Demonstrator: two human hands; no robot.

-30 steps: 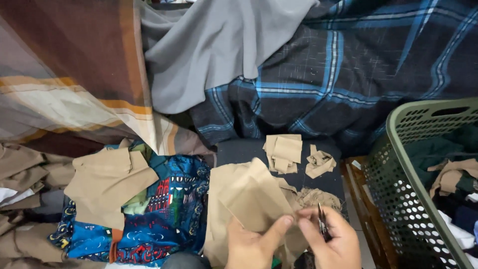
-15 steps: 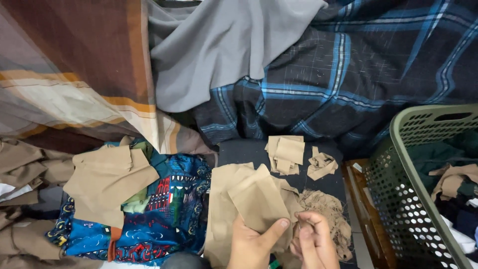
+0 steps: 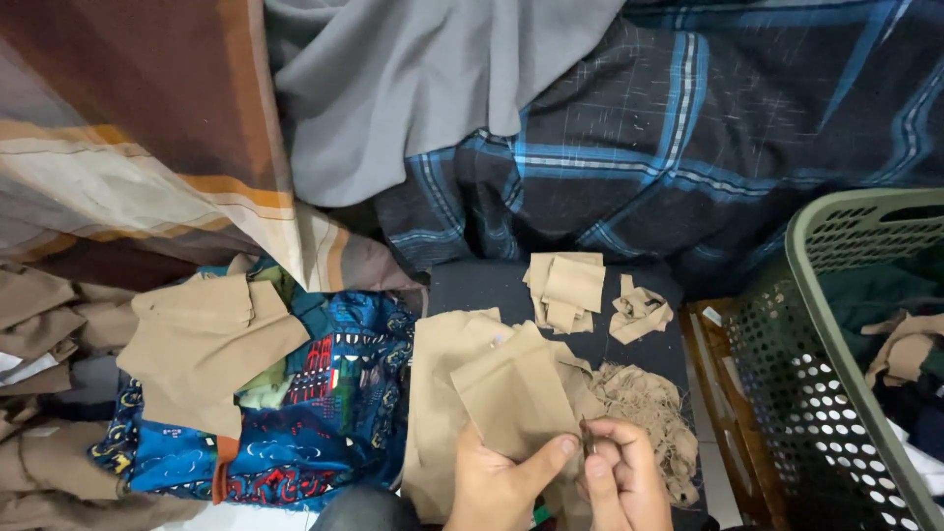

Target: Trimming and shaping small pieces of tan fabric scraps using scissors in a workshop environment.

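Note:
My left hand (image 3: 500, 482) grips a tan fabric piece (image 3: 511, 398) by its lower edge, thumb pressed on top. Beside it my right hand (image 3: 625, 478) pinches a small dark metal tool (image 3: 587, 437) against the edge of that same piece. Under the piece lie more tan fabric pieces (image 3: 438, 393) on a dark surface (image 3: 492, 285). A tangle of tan threads (image 3: 654, 403) rests just right of my hands. Beyond it sit a stack of small folded tan pieces (image 3: 565, 290) and a few crumpled tan scraps (image 3: 639, 313).
A green perforated laundry basket (image 3: 826, 334) with clothes stands at the right. A blue patterned cloth (image 3: 334, 393) with tan pieces (image 3: 202, 339) on it lies at the left. Grey cloth (image 3: 413, 88), dark plaid fabric (image 3: 688, 147) and brown striped fabric (image 3: 118, 147) hang behind.
My right hand has dropped closer to my left hand and now holds the tool at the fabric's edge. The view has shifted slightly; the fabric piece sits lower.

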